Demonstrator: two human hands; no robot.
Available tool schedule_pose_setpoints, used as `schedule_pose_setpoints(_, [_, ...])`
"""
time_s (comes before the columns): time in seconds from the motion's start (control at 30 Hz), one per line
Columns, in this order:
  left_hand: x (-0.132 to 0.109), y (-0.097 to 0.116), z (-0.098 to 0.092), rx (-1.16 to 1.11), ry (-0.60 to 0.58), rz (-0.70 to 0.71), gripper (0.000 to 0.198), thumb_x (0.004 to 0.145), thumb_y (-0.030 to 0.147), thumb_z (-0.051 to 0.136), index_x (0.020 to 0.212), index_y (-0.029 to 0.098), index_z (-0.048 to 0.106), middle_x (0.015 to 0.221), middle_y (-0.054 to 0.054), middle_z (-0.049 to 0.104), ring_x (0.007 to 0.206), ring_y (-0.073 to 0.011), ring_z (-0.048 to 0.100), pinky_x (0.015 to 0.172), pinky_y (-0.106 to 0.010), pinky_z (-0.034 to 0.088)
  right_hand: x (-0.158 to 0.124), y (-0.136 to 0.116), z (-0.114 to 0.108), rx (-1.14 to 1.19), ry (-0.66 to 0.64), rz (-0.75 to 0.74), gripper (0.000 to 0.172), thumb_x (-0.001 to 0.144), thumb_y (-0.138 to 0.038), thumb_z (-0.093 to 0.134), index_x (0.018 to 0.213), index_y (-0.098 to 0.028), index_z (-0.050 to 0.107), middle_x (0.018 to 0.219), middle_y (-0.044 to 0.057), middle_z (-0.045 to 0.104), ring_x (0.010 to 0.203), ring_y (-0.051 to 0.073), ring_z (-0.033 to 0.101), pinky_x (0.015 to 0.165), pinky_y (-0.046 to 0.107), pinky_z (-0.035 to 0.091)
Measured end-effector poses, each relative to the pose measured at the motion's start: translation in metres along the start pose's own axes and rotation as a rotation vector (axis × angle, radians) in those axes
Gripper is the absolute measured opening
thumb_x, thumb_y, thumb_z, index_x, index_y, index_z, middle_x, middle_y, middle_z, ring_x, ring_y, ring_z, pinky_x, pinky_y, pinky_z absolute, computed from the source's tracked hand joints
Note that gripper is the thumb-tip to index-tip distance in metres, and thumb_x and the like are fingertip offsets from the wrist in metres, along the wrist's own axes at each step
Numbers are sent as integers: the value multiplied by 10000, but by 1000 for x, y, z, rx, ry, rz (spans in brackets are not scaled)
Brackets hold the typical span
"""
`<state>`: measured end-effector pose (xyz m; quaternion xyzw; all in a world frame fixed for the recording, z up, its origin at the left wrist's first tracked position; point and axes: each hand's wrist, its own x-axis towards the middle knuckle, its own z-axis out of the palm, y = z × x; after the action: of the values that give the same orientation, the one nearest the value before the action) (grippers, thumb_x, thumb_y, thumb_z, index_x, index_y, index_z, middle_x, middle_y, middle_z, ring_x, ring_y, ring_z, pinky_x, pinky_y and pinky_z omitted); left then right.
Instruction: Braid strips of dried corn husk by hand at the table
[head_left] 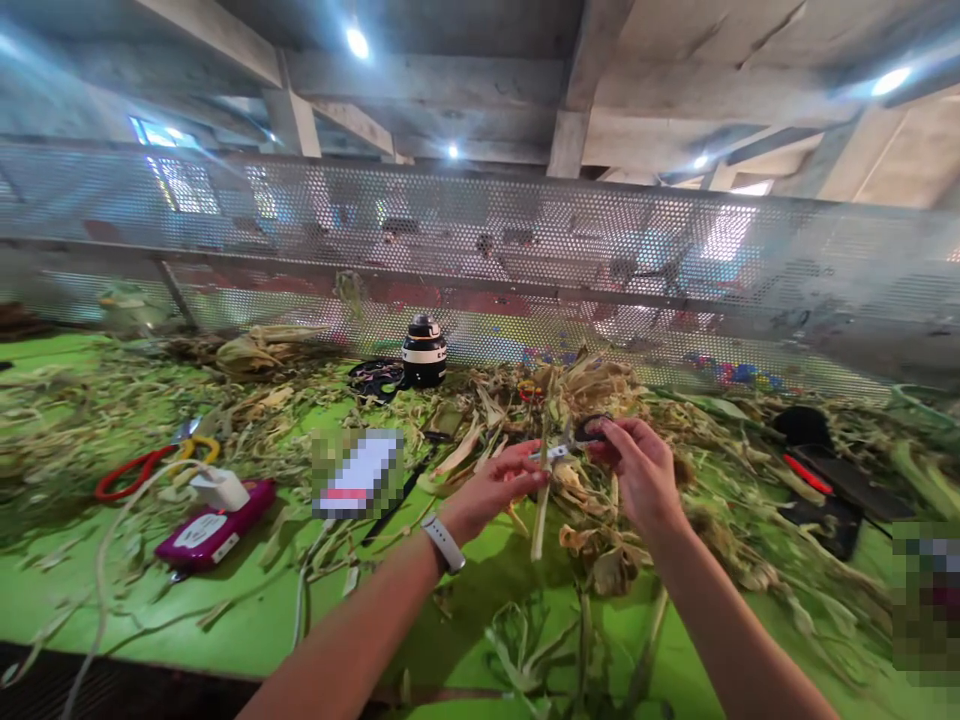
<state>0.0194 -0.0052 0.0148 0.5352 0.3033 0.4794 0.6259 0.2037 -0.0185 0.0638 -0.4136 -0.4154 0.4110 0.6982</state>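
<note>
Near the middle of the table, my left hand (499, 485) is closed, its fingertips pinching an upright pale plant stalk (540, 515). The stalk's dry, leafy top (589, 382) spreads above my hands. My right hand (637, 465) grips a pair of small scissors (556, 453) by the dark handles. The short silver blades point left and meet the stalk close to my left fingertips. Whether the blades are fully closed, I cannot tell. Loose dried leaves (607, 565) lie beneath and around both hands.
Left on the green table (262, 620) are red-and-yellow-handled scissors (161, 465), a purple power strip (214, 525) with a white charger (219, 488), and a phone (360, 475). A black bottle (424, 352) stands by the perforated metal screen (480, 260). Withered trimmings cover much of the surface.
</note>
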Motion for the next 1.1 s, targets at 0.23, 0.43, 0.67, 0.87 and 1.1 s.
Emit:
schedule_pose_setpoints(0.23, [1,-8,4,-224,37,-102,271,568,387,784,704,176,683,846,-45,689,755,-147,583,696,-253,426,-10,4,1,129,39,-72,230,664,-314,706,731,-195,522,733,-33,667,597,105,643,605,234,537])
schedule_pose_setpoints(0.43, [1,-8,5,-366,98,-108,286,503,338,828,633,168,638,680,14,649,641,-87,560,638,-211,431,-14,12,2,169,-68,91,230,700,-403,634,702,-216,499,779,-5,683,602,133,630,566,265,529])
schedule_pose_setpoints(0.67, [1,-1,4,-437,127,-88,287,497,299,836,628,158,623,683,22,653,610,-60,553,591,-172,429,-18,22,3,128,-215,282,179,657,-341,633,712,-215,519,612,-36,596,493,110,531,442,207,434])
schedule_pose_setpoints(0.87, [-1,-5,4,-429,76,-85,239,574,297,803,669,164,628,682,26,643,620,-65,563,629,-183,442,-20,28,7,145,-330,376,240,616,-269,663,820,-211,552,752,-29,633,630,113,582,627,229,476])
schedule_pose_setpoints(1.1, [-3,-8,6,-418,0,-107,234,595,283,794,678,150,620,696,16,643,648,-80,580,680,-202,454,-21,47,8,164,-470,312,327,565,-321,798,792,-186,606,738,-32,614,707,100,553,709,198,424])
